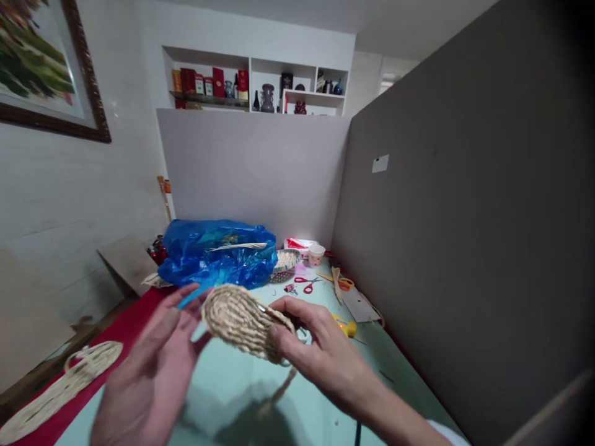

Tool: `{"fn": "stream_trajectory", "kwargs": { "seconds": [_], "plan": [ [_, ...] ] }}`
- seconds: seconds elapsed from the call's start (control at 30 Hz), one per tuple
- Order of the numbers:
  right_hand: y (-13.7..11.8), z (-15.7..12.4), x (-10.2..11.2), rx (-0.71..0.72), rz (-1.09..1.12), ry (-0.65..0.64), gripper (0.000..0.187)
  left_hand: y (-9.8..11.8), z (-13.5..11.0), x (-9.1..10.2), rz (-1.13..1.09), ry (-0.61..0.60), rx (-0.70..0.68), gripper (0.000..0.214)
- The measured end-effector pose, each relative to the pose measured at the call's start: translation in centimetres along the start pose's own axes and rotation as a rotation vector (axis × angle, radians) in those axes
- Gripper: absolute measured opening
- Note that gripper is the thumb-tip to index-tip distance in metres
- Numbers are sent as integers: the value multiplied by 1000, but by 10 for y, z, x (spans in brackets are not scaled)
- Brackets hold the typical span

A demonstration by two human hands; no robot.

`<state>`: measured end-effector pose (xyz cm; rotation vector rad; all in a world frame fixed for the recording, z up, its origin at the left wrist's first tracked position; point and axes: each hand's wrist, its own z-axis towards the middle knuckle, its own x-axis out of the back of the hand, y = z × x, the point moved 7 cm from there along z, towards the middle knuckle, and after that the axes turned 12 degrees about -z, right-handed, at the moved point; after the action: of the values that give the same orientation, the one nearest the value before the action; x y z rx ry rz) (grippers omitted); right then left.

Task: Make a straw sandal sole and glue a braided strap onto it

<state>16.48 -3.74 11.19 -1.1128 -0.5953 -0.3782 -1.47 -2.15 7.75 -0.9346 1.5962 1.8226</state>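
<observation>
My right hand (320, 347) pinches an oval piece of woven straw (237, 322), shaped like a shoe sole, between thumb and fingers at its right end. A loose straw strand (281, 390) dangles below it. At the other end is my left hand (158, 359), palm turned inward and somewhat blurred, with a thin blue stick-like thing (189, 297) between its thumb and fingers. Whether the left fingertips touch the straw piece I cannot tell. A longer straw sole (62, 390) lies on red cloth (132, 310) at the left.
Behind my hands sits a blue plastic bag (218, 263) with straw on top. Beside it are a woven basket (287, 263) and a paper cup (317, 255). Red scissors (307, 284), orange-handled scissors (344, 284) and a yellow tool (346, 326) lie on the right. Grey partitions (260, 167) enclose the table.
</observation>
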Motion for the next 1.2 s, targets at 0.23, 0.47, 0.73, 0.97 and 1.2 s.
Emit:
{"fn": "stream_trajectory", "kwargs": {
  "seconds": [0.23,0.47,0.73,0.97,1.2],
  "plan": [
    [44,3,7,-114,-14,-139,17,-10,45,-40,951,-481,-120,34],
    [85,7,10,-128,-30,-203,29,-57,60,-33,979,-570,45,18],
    [108,10,13,-64,-154,-119,19,-68,83,3,1147,-484,79,21],
    [111,17,18,43,-197,-15,15,-90,84,24,1119,-482,201,18],
    [103,26,15,142,-153,57,11,-103,76,20,1133,-631,219,17]
  ]
}}
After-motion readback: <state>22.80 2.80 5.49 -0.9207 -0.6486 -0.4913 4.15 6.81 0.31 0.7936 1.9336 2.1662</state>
